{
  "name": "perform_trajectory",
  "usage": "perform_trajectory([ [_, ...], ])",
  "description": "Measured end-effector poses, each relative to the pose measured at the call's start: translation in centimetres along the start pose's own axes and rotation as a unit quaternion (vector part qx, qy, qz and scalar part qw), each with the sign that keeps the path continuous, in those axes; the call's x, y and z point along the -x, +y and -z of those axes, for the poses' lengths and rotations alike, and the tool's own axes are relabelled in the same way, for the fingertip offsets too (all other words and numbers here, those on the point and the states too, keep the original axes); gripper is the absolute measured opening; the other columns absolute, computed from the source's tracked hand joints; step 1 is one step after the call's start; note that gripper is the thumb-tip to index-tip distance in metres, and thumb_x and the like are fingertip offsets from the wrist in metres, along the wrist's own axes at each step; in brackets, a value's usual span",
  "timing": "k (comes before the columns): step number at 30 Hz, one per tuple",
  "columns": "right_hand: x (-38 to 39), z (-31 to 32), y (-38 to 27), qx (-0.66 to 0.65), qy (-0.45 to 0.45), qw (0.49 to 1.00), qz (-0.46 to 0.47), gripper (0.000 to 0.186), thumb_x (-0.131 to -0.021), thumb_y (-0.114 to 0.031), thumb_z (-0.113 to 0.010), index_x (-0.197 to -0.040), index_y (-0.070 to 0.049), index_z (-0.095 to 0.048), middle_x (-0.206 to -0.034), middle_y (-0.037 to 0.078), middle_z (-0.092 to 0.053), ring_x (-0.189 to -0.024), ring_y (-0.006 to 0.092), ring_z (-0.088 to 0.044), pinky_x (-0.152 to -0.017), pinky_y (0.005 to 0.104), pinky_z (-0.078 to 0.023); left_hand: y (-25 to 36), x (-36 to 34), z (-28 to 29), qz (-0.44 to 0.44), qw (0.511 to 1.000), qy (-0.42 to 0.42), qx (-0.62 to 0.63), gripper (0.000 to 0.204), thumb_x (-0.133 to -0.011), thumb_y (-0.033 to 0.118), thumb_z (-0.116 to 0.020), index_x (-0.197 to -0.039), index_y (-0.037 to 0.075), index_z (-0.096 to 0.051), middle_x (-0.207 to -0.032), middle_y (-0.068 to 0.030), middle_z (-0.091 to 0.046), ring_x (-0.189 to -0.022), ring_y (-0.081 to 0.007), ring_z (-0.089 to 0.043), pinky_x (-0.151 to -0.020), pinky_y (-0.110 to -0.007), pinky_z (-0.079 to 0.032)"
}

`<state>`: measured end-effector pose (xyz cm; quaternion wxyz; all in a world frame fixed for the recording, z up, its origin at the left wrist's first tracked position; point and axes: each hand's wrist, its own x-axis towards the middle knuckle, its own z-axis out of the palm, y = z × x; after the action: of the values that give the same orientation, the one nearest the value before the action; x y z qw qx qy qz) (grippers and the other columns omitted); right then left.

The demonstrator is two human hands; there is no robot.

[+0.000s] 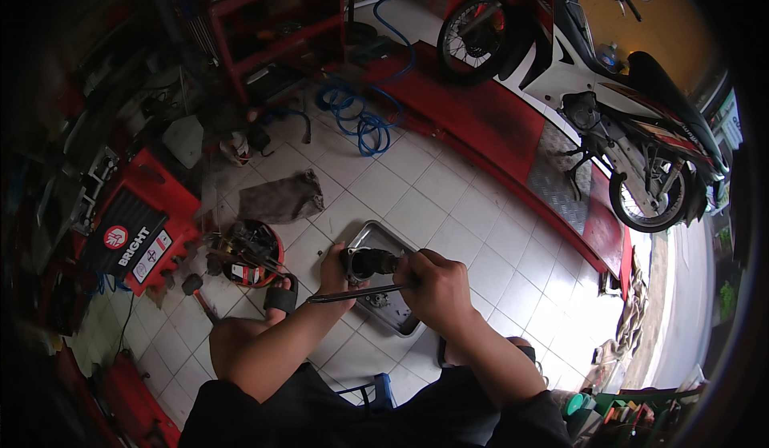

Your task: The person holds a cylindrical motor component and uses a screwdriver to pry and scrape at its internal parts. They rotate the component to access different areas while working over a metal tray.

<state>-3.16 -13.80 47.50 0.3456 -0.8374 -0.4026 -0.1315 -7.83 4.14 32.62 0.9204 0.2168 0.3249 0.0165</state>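
Hands (pixel 439 284) at dark, indistinct part (pixel 367 264)

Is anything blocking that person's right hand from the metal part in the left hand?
Nothing visible blocks it. The right hand is close beside the metal part in the left hand. The long thin rod in the right hand passes on the part's near side; the tray lies below.

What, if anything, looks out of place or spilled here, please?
The blue hose lies in loose loops on the tiles beside the red platform, with a rumpled cloth nearby; both look untidy. No spill stands out.
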Motion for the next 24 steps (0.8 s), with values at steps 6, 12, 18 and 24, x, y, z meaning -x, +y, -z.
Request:
perform_trajectory([
  [6,0.2,-0.5,0.0,0.002,-0.022,1.0,0.003,0.026,-0.088,-0.01,-0.069,-0.068,-0.003,-0.055,-0.064,0.012,-0.059,-0.05,0.0343,-0.057,-0.046,0.0429,-0.047,-1.0,0.1,-0.2,-0.011,0.998,-0.046,0.052,0.025,-0.094,0.037,-0.056,-0.089,0.013,-0.06,-0.08,-0.0047,-0.068,-0.071,-0.0208,-0.067,-0.063,-0.034,-0.055],
  [12,0.2,-1.2,0.3,0.025,-0.022,0.999,0.014,0.027,-0.089,-0.011,-0.069,-0.067,-0.004,-0.054,-0.064,0.012,-0.058,-0.05,0.0347,-0.058,-0.047,0.0433,-0.048,-1.1,0.7,-1.1,-0.002,0.996,-0.028,0.09,0.022,-0.094,0.03,-0.057,-0.093,0.008,-0.062,-0.089,-0.0103,-0.071,-0.086,-0.0251,-0.073,-0.078,-0.036,-0.063],
  [18,0.5,-1.6,0.2,0.003,-0.048,0.999,0.021,0.026,-0.088,-0.011,-0.068,-0.066,-0.003,-0.054,-0.062,0.012,-0.056,-0.05,0.0351,-0.057,-0.047,0.0439,-0.048,-0.9,0.1,-0.6,-0.01,0.997,-0.048,0.067,0.028,-0.097,0.033,-0.053,-0.092,0.007,-0.062,-0.088,-0.0098,-0.071,-0.082,-0.0238,-0.073,-0.071,-0.034,-0.062],
  [24,0.7,-1.5,-0.3,-0.009,-0.072,0.997,0.021,0.025,-0.087,-0.011,-0.067,-0.067,-0.003,-0.055,-0.062,0.013,-0.055,-0.05,0.0361,-0.057,-0.048,0.044,-0.049,0.0,-0.3,-0.1,0.005,0.993,-0.115,0.018,0.032,-0.1,0.037,-0.05,-0.092,0.008,-0.064,-0.082,-0.0061,-0.07,-0.073,-0.0203,-0.072,-0.058,-0.033,-0.059],
])
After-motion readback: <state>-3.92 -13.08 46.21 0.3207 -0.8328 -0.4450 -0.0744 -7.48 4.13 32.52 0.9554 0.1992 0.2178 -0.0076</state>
